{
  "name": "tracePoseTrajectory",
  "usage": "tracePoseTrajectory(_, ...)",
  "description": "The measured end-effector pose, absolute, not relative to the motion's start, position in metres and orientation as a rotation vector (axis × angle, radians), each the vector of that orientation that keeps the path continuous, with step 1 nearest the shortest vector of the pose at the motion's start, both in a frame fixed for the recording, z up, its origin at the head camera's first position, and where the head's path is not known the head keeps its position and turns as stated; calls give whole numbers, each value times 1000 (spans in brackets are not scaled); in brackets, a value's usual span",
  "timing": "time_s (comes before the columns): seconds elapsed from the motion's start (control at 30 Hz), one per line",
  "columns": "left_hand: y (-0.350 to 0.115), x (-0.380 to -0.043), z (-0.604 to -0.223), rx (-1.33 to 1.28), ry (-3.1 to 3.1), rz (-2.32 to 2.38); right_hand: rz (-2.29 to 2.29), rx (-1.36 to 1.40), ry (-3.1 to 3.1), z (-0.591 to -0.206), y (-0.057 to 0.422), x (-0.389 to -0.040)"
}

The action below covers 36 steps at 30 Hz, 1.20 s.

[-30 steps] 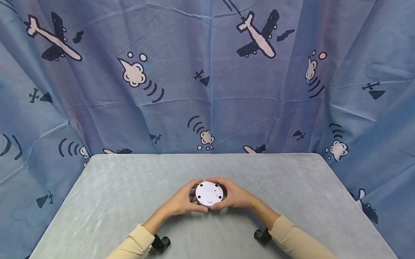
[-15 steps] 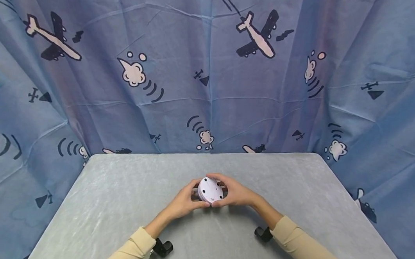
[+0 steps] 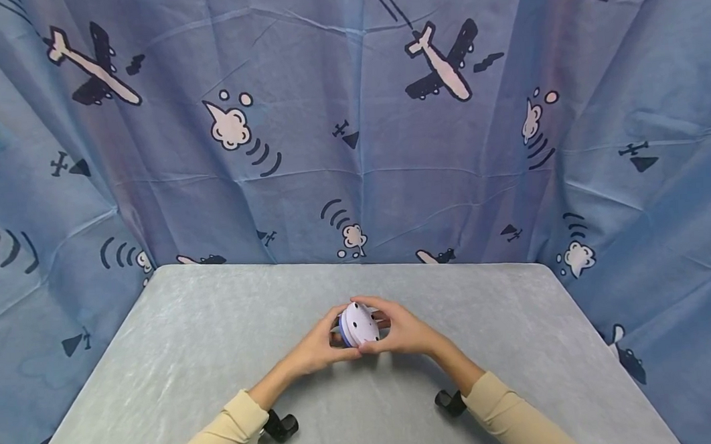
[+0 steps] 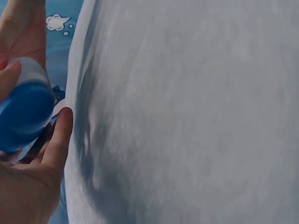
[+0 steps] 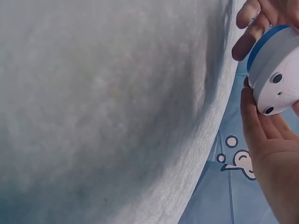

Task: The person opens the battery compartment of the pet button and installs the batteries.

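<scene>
Between both hands is a small round white-and-blue device (image 3: 361, 325), tilted, with its flat white face towards the right. That face carries black feet and tiny holes, best seen on the device (image 5: 280, 79) in the right wrist view. Its smooth blue side (image 4: 25, 116) shows in the left wrist view. My right hand (image 3: 400, 328) grips the white part by the rim, thumb at the near edge and fingers at the far edge. My left hand (image 3: 315, 341) curves round the blue side, its thumb at the near edge; some of its fingers are hidden behind the device.
The hands are over a table with a pale grey cloth (image 3: 215, 310). Behind and beside it hangs a blue curtain (image 3: 302, 117) printed with planes and clouds. Black wrist cameras, such as the left one (image 3: 280, 426), sit below the beige sleeves (image 3: 222, 433).
The device has turned from showing its white face towards the head camera to facing right, bringing its blue side into view. Both hands have stayed nearly in place around it.
</scene>
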State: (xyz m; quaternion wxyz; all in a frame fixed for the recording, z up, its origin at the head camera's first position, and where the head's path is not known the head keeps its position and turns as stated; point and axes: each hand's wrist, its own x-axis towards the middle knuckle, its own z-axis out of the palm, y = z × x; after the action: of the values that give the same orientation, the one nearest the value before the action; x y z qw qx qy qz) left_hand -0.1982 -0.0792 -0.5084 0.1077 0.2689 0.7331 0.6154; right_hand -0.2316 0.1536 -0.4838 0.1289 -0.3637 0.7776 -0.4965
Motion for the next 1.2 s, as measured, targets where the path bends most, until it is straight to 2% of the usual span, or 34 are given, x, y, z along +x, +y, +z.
tracePoseTrajectory(0.6, -78, -196, -507, 723, 2141, 1876, -1457, -1057, 2299, -471, 153, -227)
tracePoseTrajectory(0.83, -76, -195, -508, 677, 2087, 1914, -1581, -976, 2269, -466, 153, -219)
tracePoseTrajectory(1.2, -75, -193, -504, 620, 2261, 1899, -1614, -999, 2211, -479, 163, -222)
